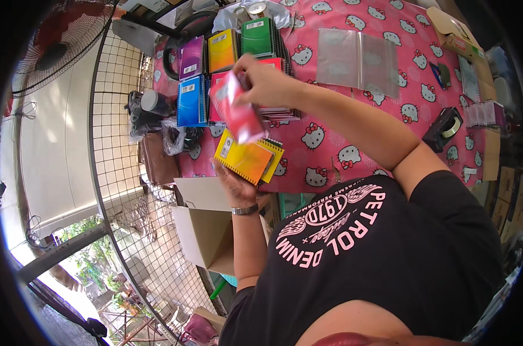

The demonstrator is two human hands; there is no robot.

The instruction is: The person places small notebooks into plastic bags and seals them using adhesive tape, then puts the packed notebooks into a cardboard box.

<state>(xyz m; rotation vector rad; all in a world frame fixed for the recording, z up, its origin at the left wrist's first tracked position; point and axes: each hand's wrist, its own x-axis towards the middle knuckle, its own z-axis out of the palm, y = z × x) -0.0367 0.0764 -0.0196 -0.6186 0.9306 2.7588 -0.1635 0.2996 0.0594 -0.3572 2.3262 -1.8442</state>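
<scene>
My left hand (236,187), a watch on its wrist, grips a small stack of yellow spiral notebooks (242,158) at the table's near edge. Above that stack, my right hand (261,81) is closed on a red spiral notebook (238,118), tilted and smeared by motion. Just beyond stand piles of spiral notebooks: a purple notebook (191,57), a yellow-orange notebook (222,49), a green notebook (257,37) and a blue notebook (191,101). A red notebook pile (279,114) is partly hidden behind my right hand.
A pink patterned cloth (307,164) covers the table. Clear plastic sleeves (356,60) lie at the far middle. A tape dispenser (444,128) sits to the right. An open cardboard box (201,230) stands below the near edge, and a wire mesh (123,115) runs along the left.
</scene>
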